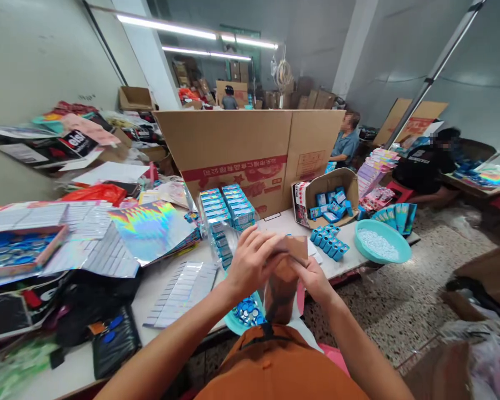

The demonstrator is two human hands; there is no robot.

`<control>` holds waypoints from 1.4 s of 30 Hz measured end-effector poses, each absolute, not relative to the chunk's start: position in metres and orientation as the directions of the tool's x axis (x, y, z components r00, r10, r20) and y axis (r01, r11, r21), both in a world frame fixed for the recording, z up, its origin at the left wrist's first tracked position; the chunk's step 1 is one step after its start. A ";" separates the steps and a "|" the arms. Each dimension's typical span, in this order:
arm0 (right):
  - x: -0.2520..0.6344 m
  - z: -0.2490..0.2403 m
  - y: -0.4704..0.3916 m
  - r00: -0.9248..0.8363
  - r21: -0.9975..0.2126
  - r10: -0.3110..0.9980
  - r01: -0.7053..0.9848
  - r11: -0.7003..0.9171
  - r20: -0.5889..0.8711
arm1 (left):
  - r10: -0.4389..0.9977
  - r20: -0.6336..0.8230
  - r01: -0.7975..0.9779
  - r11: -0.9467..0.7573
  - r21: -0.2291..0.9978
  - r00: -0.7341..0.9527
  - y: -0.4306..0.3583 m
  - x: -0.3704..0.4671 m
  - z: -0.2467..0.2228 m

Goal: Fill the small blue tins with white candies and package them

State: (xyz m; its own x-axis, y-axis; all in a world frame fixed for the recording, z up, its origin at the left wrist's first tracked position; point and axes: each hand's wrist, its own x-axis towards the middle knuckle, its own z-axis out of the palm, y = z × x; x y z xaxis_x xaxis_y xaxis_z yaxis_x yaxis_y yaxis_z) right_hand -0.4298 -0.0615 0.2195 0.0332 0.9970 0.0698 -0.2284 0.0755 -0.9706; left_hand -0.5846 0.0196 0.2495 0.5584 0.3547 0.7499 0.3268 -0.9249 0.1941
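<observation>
Across the white table (283,223), blue boxes (214,205) are stacked in two columns, with a carton (337,180) laid on its side nearby. More small boxes (330,243) are set in rows in front of the carton. At the right a teal basin (400,253) is placed; at the left, white sheets (183,294), shiny sheets (150,236) and a black pouch (120,347) are spread.

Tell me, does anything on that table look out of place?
Yes: blue boxes lie jumbled and tilted in the open carton right of centre, which looks untidy compared with the neat box stacks.
</observation>
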 end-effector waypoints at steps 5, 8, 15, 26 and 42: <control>-0.434 0.216 -0.076 0.027 -0.962 0.998 -0.265 0.062 0.056 | 0.497 0.647 0.311 -0.868 0.388 0.579 0.011 -0.585 0.242; -0.435 0.213 -0.081 0.064 -0.962 0.998 -0.271 0.027 0.010 | 0.552 0.601 0.291 -0.827 0.480 0.578 0.007 -0.586 0.239; -0.432 0.213 -0.082 0.223 -0.943 0.974 -0.330 0.048 -0.028 | 0.592 0.625 0.245 -0.796 0.554 0.509 0.003 -0.592 0.238; -0.444 0.210 -0.089 0.196 -0.844 0.980 -0.529 0.090 -0.019 | 0.441 0.725 0.178 -0.893 0.413 0.529 0.004 -0.597 0.237; -0.423 0.195 -0.093 0.168 -0.900 0.985 -0.435 0.043 -0.034 | 0.340 0.755 0.006 -0.913 0.407 0.560 0.003 -0.574 0.231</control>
State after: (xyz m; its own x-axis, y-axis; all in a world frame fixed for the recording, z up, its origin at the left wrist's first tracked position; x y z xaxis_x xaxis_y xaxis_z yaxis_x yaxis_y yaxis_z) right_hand -0.4231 -0.0933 0.1949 0.1683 0.9851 -0.0342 -0.4345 0.0430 -0.8996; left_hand -0.5741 0.0029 0.2306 0.5604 0.3403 0.7551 0.0057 -0.9133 0.4073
